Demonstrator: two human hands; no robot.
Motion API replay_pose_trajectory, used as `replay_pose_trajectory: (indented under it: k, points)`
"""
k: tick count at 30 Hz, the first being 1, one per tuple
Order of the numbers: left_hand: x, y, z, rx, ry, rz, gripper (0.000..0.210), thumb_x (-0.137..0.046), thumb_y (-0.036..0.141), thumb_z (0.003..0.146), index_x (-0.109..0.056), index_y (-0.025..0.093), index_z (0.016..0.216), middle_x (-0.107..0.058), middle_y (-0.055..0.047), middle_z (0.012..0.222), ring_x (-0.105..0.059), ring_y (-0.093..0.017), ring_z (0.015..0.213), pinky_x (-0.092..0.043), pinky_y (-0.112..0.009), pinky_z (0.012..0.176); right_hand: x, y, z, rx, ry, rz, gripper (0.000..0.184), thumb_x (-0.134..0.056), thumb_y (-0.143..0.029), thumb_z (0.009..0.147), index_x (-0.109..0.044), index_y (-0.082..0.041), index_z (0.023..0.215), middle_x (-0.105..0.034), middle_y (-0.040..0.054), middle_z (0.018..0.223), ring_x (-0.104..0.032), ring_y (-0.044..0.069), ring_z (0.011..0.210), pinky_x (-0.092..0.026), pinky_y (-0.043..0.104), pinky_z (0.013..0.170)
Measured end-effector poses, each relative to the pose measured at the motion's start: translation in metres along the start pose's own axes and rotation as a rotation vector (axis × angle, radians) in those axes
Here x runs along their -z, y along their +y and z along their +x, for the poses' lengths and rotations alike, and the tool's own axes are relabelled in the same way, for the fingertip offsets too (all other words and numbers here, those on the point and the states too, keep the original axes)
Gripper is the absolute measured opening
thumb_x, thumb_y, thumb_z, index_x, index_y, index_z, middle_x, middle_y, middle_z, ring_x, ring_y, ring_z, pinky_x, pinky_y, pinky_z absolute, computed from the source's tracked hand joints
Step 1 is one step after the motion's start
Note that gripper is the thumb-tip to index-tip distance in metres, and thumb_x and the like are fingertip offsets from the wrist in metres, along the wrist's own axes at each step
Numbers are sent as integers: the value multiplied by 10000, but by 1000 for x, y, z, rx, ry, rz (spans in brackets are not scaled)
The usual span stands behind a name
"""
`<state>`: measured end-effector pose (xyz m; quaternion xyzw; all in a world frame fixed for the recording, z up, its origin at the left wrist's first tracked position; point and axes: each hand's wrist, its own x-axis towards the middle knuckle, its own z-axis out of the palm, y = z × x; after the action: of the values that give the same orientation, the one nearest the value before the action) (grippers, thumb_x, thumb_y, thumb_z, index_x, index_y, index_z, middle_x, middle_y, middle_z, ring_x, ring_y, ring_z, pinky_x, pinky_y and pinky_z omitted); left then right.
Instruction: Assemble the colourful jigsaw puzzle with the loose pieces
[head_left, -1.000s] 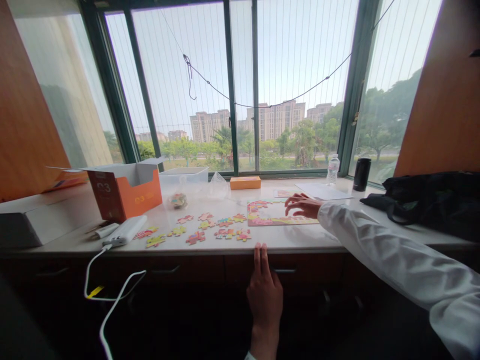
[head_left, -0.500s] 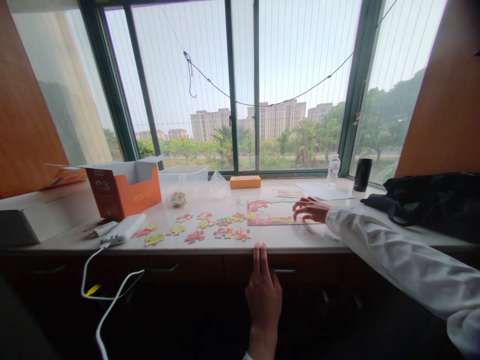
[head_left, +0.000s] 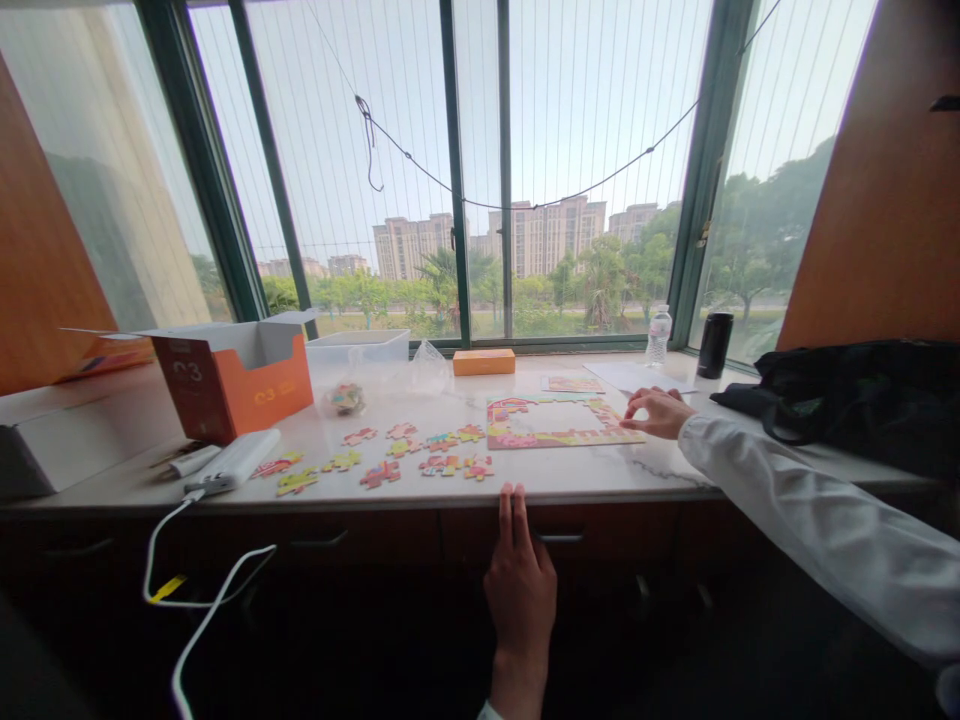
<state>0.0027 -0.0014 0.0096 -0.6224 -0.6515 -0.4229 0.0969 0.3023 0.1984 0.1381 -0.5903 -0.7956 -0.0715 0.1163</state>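
Note:
At the right edge of a puzzle board (head_left: 551, 440), the thumb and index finger of my right hand (head_left: 658, 413) meet in a pinch on the rim. The board lies flat, with a printed pink and yellow border around a pale unfilled middle. My left hand (head_left: 519, 575) is at the counter's front edge, with two fingers stretched out towards it and holding nothing. Left of the board, several loose jigsaw pieces (head_left: 382, 473) in pink, yellow and blue are spread over the counter. A small picture card (head_left: 571, 384) lies behind the board.
The white counter (head_left: 420, 490) runs below a window. An orange box (head_left: 251, 385), a power bank (head_left: 240, 462) with a white cable, a bag of pieces (head_left: 345, 400) and a plastic tub (head_left: 360, 345) stand left. A bottle (head_left: 658, 338), black tumbler (head_left: 715, 345) and black bag (head_left: 847, 400) are right.
My right hand has shifted off the board's surface to its right edge, and its spread fingers have closed into a pinch. My left hand stays at the counter edge. The view has moved slightly.

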Motion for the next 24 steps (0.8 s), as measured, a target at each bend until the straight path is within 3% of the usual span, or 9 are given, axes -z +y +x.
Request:
replay_pose_trajectory:
  k: [4,10,16,24]
  points:
    - [0,1,0,-8,18,-7,825,-458,67,902,-43,338,1561,-305,-34,1586,-571,-194,1246,-585,-274,870,0,-24,-7,-36,-29,-51,500,-521,-710,787,-770,-276,781,-640,75,1175,-513,332,1114,-307,497,940]
    - [3,1,0,5,-21,21,752,-438,91,916,-127,320,1561,-299,-40,1588,-595,-201,1214,-598,-270,804,0,-47,-1,-61,-82,-151,454,-590,-641,761,-754,-220,717,-673,124,1021,-525,324,1051,-287,506,936]
    - [5,3,2,27,-53,23,726,-440,94,911,-181,305,1556,-298,-42,1588,-609,-204,1192,-600,-271,783,-1,-50,8,-78,-169,-208,419,-586,-593,792,-755,-211,753,-689,146,980,-533,351,1055,-281,548,941]
    - [10,3,3,13,-58,26,758,-458,83,893,-173,312,1557,-320,-50,1579,-619,-196,1173,-595,-259,801,3,-30,28,-161,-136,-123,450,-615,-676,723,-783,-274,836,-688,124,1062,-522,365,1089,-332,565,915]
